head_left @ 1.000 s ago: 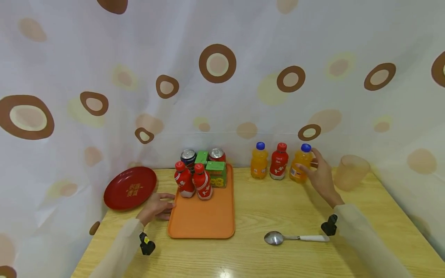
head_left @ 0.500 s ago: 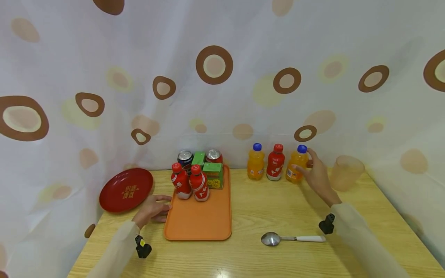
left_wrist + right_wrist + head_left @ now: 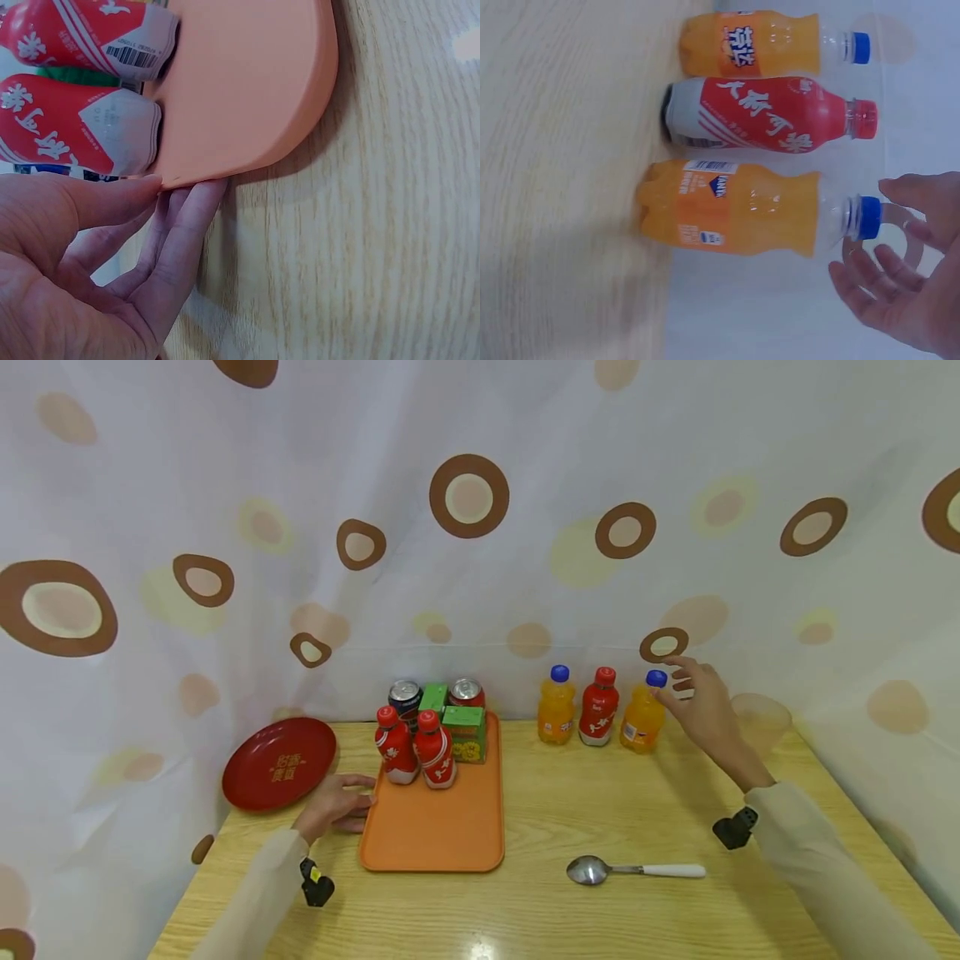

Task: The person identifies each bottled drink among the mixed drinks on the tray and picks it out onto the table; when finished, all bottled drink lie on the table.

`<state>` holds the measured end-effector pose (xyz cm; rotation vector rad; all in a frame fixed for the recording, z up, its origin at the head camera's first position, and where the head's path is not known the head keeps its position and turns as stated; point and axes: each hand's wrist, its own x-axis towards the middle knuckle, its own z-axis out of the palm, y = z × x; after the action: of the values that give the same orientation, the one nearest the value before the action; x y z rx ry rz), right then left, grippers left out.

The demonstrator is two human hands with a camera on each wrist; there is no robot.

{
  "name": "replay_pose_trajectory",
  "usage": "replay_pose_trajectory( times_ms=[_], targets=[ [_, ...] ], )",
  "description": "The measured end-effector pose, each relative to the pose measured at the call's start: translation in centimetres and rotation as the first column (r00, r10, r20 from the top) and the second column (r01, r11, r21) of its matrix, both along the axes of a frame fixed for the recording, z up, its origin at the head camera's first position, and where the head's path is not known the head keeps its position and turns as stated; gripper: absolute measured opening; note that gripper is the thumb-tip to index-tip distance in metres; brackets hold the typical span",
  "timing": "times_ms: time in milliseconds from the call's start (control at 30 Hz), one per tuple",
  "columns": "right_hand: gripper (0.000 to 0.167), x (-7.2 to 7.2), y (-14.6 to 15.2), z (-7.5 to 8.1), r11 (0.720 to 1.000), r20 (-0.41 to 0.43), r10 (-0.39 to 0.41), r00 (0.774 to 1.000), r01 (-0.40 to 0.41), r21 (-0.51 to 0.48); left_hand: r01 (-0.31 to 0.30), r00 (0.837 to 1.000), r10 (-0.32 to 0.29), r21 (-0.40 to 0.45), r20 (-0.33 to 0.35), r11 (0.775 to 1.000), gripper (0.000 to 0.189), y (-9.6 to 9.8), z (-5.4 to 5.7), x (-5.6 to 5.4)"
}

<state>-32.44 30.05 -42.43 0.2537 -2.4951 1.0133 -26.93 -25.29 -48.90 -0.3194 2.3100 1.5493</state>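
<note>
My left hand (image 3: 334, 803) is at the left rim of an orange tray (image 3: 438, 843); in the left wrist view its thumb and fingertips pinch that rim. On the tray stand two red bottles (image 3: 435, 752), two green drink boxes (image 3: 464, 735), a dark can (image 3: 406, 697) and a red can (image 3: 467, 692). My right hand (image 3: 701, 706) is spread beside the blue cap of an orange soda bottle (image 3: 642, 718), holding nothing. In the right wrist view its thumb and fingers (image 3: 862, 289) lie around the cap's level, apart from the bottle. Left of that bottle stand another red bottle (image 3: 599, 708) and a second orange soda bottle (image 3: 556, 708).
A red plate (image 3: 255, 777) with gold characters leans at the back left. A translucent cup (image 3: 765, 722) stands behind my right wrist. Nearer the front lies a spoon (image 3: 637, 870) with a white handle. A patterned curtain (image 3: 525, 568) closes off the back.
My right hand has let go of the rightmost orange soda bottle and risen up and to the right. The bottle stands where it was. My left hand stays at the tray's rim.
</note>
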Motion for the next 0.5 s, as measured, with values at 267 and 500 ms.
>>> replay_pose_trajectory(
  times_ms=[267, 500],
  targets=[
    [0.023, 0.4, -1.9, 0.1, 0.994, -0.185, 0.033, 0.982, -0.051, -0.094, 0.001, 1.0, -0.001, 0.029, 0.012, 1.0, 0.047, -0.1, -0.4, 0.1],
    [0.018, 1.6, -4.9, 0.1, 0.987, -0.203, 0.129, 0.971, -0.146, -0.069, 0.02, 0.999, -0.02, 0.017, -0.043, 1.0, 0.048, 0.2, 0.0, 0.0]
  ],
)
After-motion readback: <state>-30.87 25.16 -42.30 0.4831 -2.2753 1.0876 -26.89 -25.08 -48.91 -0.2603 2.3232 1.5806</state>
